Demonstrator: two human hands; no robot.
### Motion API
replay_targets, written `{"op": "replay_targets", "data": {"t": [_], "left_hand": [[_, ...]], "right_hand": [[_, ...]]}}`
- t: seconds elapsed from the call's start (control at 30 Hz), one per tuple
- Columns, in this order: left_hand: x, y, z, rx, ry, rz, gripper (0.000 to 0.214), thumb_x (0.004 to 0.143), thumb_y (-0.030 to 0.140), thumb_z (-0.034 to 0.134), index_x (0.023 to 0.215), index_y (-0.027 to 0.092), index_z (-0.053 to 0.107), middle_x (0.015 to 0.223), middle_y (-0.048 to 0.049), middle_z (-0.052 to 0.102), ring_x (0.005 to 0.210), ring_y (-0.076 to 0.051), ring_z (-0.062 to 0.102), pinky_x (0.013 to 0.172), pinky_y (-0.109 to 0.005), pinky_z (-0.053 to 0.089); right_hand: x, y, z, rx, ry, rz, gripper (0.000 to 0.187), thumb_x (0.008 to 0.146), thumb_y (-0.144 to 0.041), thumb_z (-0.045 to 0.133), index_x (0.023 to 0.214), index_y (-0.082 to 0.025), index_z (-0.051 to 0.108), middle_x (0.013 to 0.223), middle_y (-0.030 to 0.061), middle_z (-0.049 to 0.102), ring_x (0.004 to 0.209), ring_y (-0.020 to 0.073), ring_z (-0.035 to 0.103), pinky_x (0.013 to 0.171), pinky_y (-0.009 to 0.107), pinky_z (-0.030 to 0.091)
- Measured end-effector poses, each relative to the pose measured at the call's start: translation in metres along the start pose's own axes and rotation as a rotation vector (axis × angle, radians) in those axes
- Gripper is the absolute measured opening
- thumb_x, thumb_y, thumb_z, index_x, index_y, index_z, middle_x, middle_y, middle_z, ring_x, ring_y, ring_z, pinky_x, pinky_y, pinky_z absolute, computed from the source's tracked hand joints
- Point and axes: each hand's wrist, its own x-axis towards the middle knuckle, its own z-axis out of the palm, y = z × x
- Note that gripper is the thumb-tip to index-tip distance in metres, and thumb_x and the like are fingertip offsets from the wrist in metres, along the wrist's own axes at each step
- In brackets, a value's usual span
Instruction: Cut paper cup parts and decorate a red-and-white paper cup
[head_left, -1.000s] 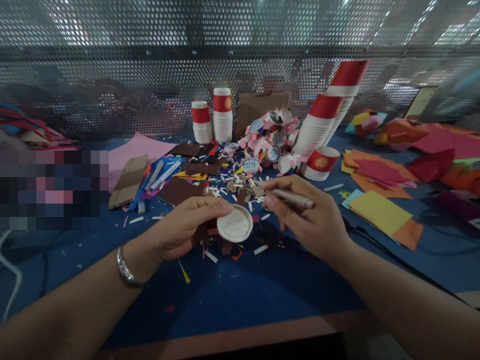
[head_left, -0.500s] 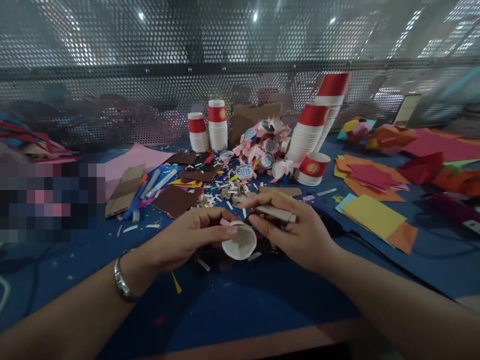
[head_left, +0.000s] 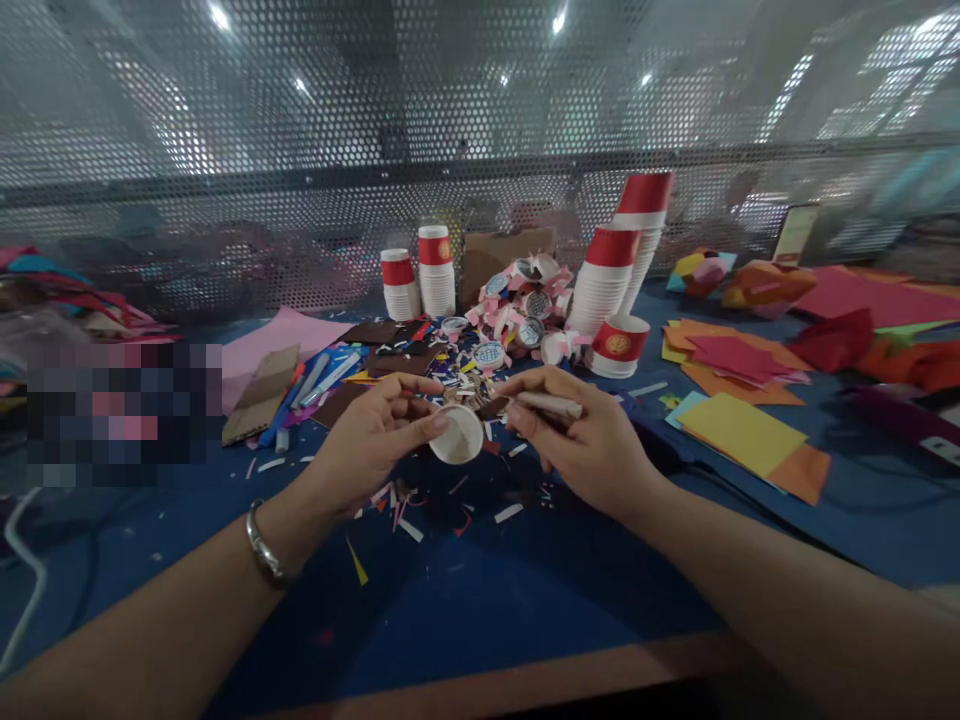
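My left hand [head_left: 360, 440] pinches a small round white paper cup base [head_left: 459, 438] by its rim, its hollow side facing me. A narrow grey-tan piece [head_left: 551, 404], which looks like folded cardboard, lies in the grip of my right hand [head_left: 596, 445]. The fingertips of that hand are close together beside the cup base and apart from it. Whether they pinch a second small scrap is unclear. Behind both hands rises a pile of pink-and-white paper pieces with round, blue-patterned faces [head_left: 489, 355].
Stacked red-and-white paper cups [head_left: 604, 275] stand behind the pile, with a single cup [head_left: 618, 345] in front. Pens [head_left: 319, 380], corrugated cardboard [head_left: 262, 395] and pink paper [head_left: 289, 335] lie left. Yellow paper [head_left: 742, 432] and a black cable [head_left: 765, 515] lie right. Paper scraps litter the table [head_left: 465, 640].
The left hand has lifted the cup base slightly up and left, away from the right fingertips, so the gap between the hands is wider. The camera view has tilted slightly upward.
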Motion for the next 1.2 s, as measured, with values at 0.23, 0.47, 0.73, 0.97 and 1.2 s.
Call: {"op": "replay_targets", "data": {"t": [0.23, 0.47, 0.73, 0.97, 1.2], "left_hand": [[0.012, -0.010, -0.015, 0.062, 0.187, -0.017, 0.044, 0.074, 0.039, 0.086, 0.106, 0.017, 0.065, 0.082, -0.0037, 0.075, 0.065, -0.017, 0.070, 0.056, -0.025, 0.050], [0.019, -0.014, -0.019, 0.109, 0.282, 0.036, 0.038, 0.076, 0.037, 0.083, 0.103, 0.017, 0.064, 0.074, -0.0022, 0.072, 0.053, -0.014, 0.063, 0.047, -0.022, 0.046], [0.019, -0.017, -0.016, 0.025, 0.315, 0.040, 0.044, 0.071, 0.032, 0.086, 0.106, 0.018, 0.062, 0.095, -0.0053, 0.076, 0.076, -0.017, 0.072, 0.065, -0.026, 0.058], [0.028, -0.009, -0.003, -0.006, 0.343, -0.043, 0.030, 0.073, 0.021, 0.082, 0.095, 0.016, 0.062, 0.070, -0.0008, 0.071, 0.054, -0.013, 0.063, 0.051, -0.023, 0.049], [0.078, 0.024, 0.006, 0.000, 0.295, -0.010, 0.018, 0.077, 0.010, 0.078, 0.088, 0.016, 0.065, 0.070, -0.0016, 0.070, 0.052, -0.011, 0.060, 0.048, -0.020, 0.042]], "right_hand": [[0.000, -0.013, 0.007, -0.254, -0.032, -0.265, 0.021, 0.096, -0.019, 0.058, 0.114, -0.019, 0.069, 0.089, 0.0040, 0.073, 0.077, 0.0166, 0.066, 0.068, 0.028, 0.050], [0.005, -0.011, 0.022, -0.472, -0.257, -0.523, 0.034, 0.096, -0.015, 0.052, 0.127, -0.017, 0.065, 0.111, 0.0122, 0.075, 0.090, 0.0242, 0.073, 0.071, 0.035, 0.056], [0.000, -0.001, 0.020, -0.196, -0.270, -0.503, 0.037, 0.090, -0.008, 0.055, 0.124, -0.017, 0.065, 0.117, 0.0114, 0.075, 0.105, 0.0238, 0.074, 0.088, 0.037, 0.059], [-0.003, -0.009, 0.020, -0.106, -0.213, -0.500, 0.028, 0.093, -0.010, 0.055, 0.117, -0.020, 0.065, 0.116, 0.0094, 0.077, 0.107, 0.0228, 0.073, 0.092, 0.038, 0.058], [0.001, -0.010, 0.018, -0.053, -0.110, -0.537, 0.024, 0.094, -0.011, 0.056, 0.115, -0.020, 0.065, 0.112, 0.0074, 0.078, 0.103, 0.0204, 0.073, 0.089, 0.035, 0.058]]}}
